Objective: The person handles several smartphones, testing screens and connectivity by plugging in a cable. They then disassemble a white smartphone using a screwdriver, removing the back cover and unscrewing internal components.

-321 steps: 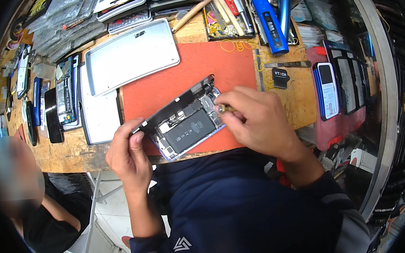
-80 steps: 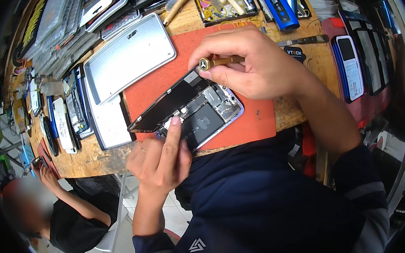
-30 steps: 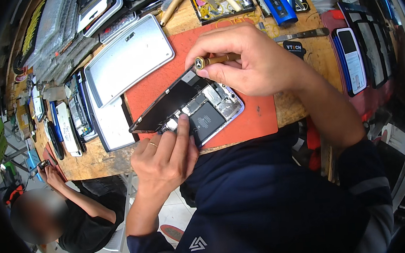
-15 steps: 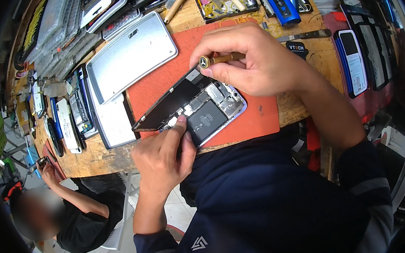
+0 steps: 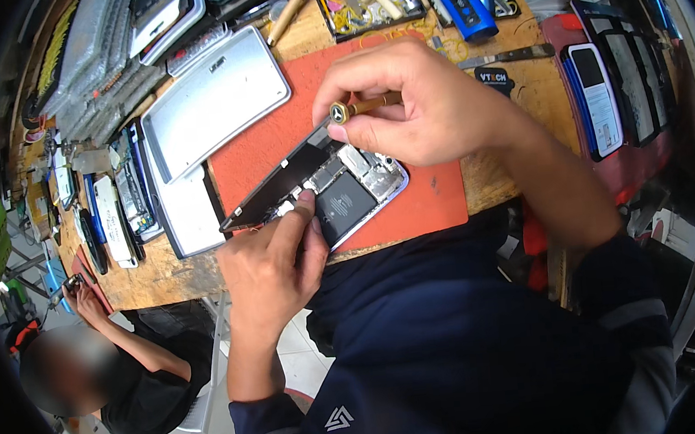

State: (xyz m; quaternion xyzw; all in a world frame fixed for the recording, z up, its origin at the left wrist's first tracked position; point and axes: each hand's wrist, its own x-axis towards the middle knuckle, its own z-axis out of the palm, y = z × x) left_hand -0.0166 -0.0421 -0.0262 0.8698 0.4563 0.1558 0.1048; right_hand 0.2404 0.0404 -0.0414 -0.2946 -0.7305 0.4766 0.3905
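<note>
An opened phone (image 5: 377, 178) lies at a slant on an orange-red mat (image 5: 436, 202), its black battery (image 5: 346, 205) and metal-covered board exposed. Its black screen panel (image 5: 267, 182) is tilted up along the left side. My left hand (image 5: 269, 260) is closed at the phone's lower left, index fingertip pressing beside the battery and thumb next to it. Between the fingers of my right hand (image 5: 433, 108) is a brass-coloured screwdriver (image 5: 367, 105), cap toward the left. Those fingers are also at the panel's upper end; whether they grip it I cannot tell.
Beyond the mat lie a silver tray (image 5: 216, 105), a box of tools (image 5: 367, 3) and a blue cylindrical device (image 5: 459, 0). Phones (image 5: 115, 219) crowd the left, more phones (image 5: 595, 99) the right. A flat blade (image 5: 506, 56) lies past my right hand. Another person (image 5: 143, 372) works at lower left.
The bench view has shifted slightly left. Both hands keep nearly the same place on the phone, and the screwdriver is still in my right hand.
</note>
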